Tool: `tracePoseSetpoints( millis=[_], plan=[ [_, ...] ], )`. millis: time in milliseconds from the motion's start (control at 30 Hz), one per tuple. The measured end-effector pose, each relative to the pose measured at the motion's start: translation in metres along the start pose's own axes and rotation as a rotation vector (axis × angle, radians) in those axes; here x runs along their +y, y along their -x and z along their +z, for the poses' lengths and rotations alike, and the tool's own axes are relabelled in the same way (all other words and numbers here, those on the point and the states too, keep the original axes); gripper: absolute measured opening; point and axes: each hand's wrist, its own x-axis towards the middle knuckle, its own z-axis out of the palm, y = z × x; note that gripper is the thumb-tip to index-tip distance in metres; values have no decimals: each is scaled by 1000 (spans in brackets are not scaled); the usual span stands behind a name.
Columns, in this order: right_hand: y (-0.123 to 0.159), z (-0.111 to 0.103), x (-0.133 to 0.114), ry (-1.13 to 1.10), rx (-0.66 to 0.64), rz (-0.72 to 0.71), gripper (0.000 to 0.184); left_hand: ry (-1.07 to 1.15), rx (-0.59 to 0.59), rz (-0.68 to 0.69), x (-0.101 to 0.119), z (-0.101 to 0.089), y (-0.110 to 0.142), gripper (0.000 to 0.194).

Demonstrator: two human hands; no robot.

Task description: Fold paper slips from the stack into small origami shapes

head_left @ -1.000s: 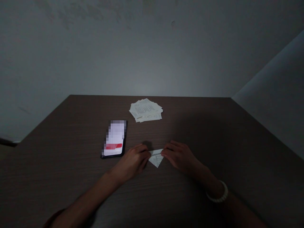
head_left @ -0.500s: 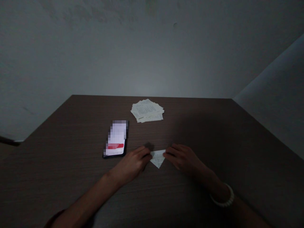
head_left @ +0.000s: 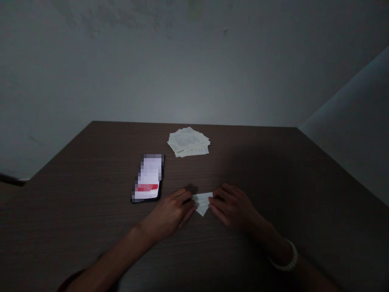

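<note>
My left hand [head_left: 174, 210] and right hand [head_left: 233, 206] pinch folded paper [head_left: 202, 202] at both ends, lower centre; phone [head_left: 148, 178] left of centre, sheets [head_left: 189, 142] mid-frame.

Dim grey wall [head_left: 182, 77] behind brown table [head_left: 97, 162].

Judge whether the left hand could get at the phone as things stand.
Probably yes: the phone lies near the left hand, nothing visible between them, though that hand holds the folded paper.
</note>
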Motion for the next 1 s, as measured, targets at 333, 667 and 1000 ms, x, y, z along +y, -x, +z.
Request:
tracePoseSetpoints(
  millis=[333,667,1000],
  plan=[
    [-7,7,-8,-15,-51,-62,33,53,3,-74,2,1,2,23],
    [-6,12,-8,-102,-58,-11,37,168,73,-65,-8,-2,10,23],
    [12,1,8,-75,24,88,26,103,90,-79,-8,-5,11,24]
  ],
)
